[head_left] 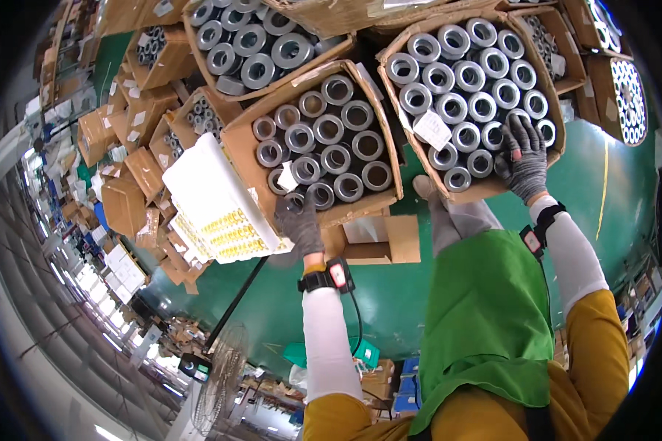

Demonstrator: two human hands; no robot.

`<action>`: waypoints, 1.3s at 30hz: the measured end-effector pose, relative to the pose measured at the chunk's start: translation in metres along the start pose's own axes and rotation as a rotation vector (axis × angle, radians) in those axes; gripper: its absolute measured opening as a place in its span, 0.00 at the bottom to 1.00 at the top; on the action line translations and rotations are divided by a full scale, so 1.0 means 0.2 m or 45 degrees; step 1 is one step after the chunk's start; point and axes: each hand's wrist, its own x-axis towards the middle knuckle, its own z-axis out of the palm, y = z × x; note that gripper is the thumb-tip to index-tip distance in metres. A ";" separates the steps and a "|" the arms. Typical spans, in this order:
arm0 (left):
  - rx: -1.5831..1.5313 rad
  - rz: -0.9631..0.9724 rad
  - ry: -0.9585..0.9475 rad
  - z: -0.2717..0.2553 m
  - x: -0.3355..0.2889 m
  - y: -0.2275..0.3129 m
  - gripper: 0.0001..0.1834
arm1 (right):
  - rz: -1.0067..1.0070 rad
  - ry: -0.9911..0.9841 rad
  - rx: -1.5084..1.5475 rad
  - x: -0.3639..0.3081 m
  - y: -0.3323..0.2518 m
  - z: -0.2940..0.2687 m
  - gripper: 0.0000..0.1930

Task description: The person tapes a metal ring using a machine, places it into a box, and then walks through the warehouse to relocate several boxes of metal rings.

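Observation:
Two open cardboard boxes stand side by side before me, each packed with upright metal sleeves with round bores. At the near left corner of the left box (232, 136), my gloved left hand (301, 228) has its fingers closed about a metal sleeve (295, 198), partly hidden by them. My gloved right hand (526, 162) rests over the near right part of the right box (472, 192). Its fingers are stretched over the sleeves there, thumb apart. A paper slip (432, 131) lies on the sleeves (452, 108) in this box, and a smaller slip (287, 178) in the other.
A white foam tray (210, 187) with rows of yellow pieces leans left of the left box. An open carton (368, 253) sits on the green floor below. Another box of large sleeves (257, 71) stands behind; several cartons pile up at left. A pole-mounted device (195, 366) is lower left.

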 end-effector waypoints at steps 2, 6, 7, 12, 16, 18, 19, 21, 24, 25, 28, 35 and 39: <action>0.024 0.117 0.038 0.03 0.10 -0.07 0.21 | 0.005 0.004 0.041 0.03 -0.03 0.00 0.32; 0.130 -0.173 0.175 0.16 0.14 -0.11 0.20 | 0.041 -0.078 -0.037 0.01 0.00 0.01 0.31; 0.142 -0.167 0.169 0.16 0.15 -0.15 0.20 | 0.031 -0.062 -0.022 0.02 0.01 0.01 0.31; -0.276 -0.329 0.288 0.03 0.27 -0.54 0.20 | -0.016 -0.016 0.053 0.08 -0.05 -0.01 0.31; -0.581 -0.569 0.129 0.16 0.19 -0.33 0.18 | 0.010 -0.058 -0.006 0.03 0.01 0.00 0.31; -0.600 -0.579 0.140 0.13 0.21 -0.34 0.17 | 0.005 -0.051 0.003 0.03 -0.01 0.00 0.31; -0.620 -0.593 0.144 0.13 0.21 -0.34 0.17 | 0.003 -0.049 0.007 0.03 -0.01 0.01 0.31; -0.606 -0.538 0.168 0.13 0.20 -0.33 0.17 | 0.004 -0.053 0.005 0.04 -0.01 0.01 0.31; -0.590 -0.508 0.185 0.13 0.20 -0.30 0.16 | -0.003 -0.039 0.005 0.03 0.00 0.02 0.32; -0.589 -0.533 0.187 0.13 0.20 -0.30 0.16 | -0.016 -0.017 0.012 0.03 0.00 0.02 0.32; -0.589 -0.502 0.191 0.13 0.18 -0.30 0.17 | -0.008 -0.041 -0.008 0.03 0.00 0.02 0.32; -0.590 -0.493 0.185 0.13 0.20 -0.34 0.17 | -0.006 -0.032 0.002 0.02 0.00 0.02 0.32; -0.620 -0.509 0.190 0.14 0.20 -0.33 0.18 | 0.007 -0.041 -0.002 0.02 0.00 0.02 0.33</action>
